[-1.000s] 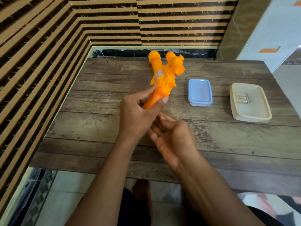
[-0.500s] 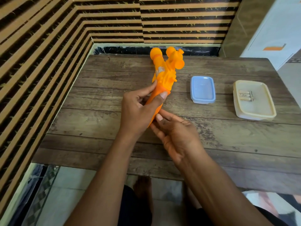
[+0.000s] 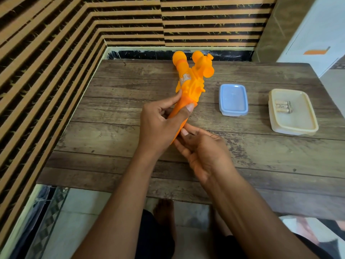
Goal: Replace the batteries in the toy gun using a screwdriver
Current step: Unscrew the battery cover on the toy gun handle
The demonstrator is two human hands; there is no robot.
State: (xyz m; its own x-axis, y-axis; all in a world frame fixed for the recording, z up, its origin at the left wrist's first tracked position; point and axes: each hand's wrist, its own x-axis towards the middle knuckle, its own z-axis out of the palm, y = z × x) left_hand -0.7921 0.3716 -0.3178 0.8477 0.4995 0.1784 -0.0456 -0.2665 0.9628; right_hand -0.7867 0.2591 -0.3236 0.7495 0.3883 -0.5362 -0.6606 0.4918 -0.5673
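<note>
The toy gun point(image 3: 190, 85) is held above the worktop point(image 3: 112, 139) by the left grip point(image 3: 160, 126), which is closed round the handle. The barrel is pointed away, twd the striped wall. The right grip point(image 3: 205, 152) is placed at the lower end of the handle w/ fingers nearly straight. Only the tips are touching the plastic, and nothing is seen held in it.

To the right, well apart from the gun, a cream box point(image 3: 298, 128) is set on the worktop w/ a few batteries point(image 3: 283, 108) inside; new or used cannot be told. Between it and the gun a blue box point(image 3: 233, 99) is placed, lid on, contents not seen.

Progress is judged as early. No screwdriver is seen anywhere in view, and the battery cover is hidden by the hands, so open or screwed cannot be told. Probably left to do: the cover is to be found and unscrewed, the cells swapped, the cover fixed again.
</note>
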